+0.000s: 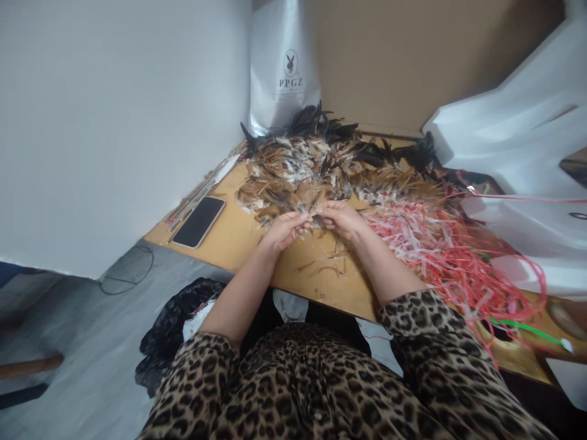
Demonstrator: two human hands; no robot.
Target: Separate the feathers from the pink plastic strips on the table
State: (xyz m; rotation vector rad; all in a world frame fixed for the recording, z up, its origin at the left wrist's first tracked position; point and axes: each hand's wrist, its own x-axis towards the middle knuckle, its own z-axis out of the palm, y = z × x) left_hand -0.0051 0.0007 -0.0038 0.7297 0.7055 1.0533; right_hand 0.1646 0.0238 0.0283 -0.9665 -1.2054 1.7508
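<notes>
Tabletop (pixel 316 284), feathers (pixel 293 165), hands (pixel 288 230) pinched close together

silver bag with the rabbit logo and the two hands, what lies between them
A feather pile, black near the silver bag, brown and pale nearer the left hand and right hand; the head view shows it.

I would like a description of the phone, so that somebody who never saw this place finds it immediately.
Start at the yellow-brown table and go to its left end. There, left of the feather pile and the left hand, the phone lies flat, dark side up. Its smooth, rounded rectangle sets it apart from the shaggy pile and the tangled red strips.
</notes>
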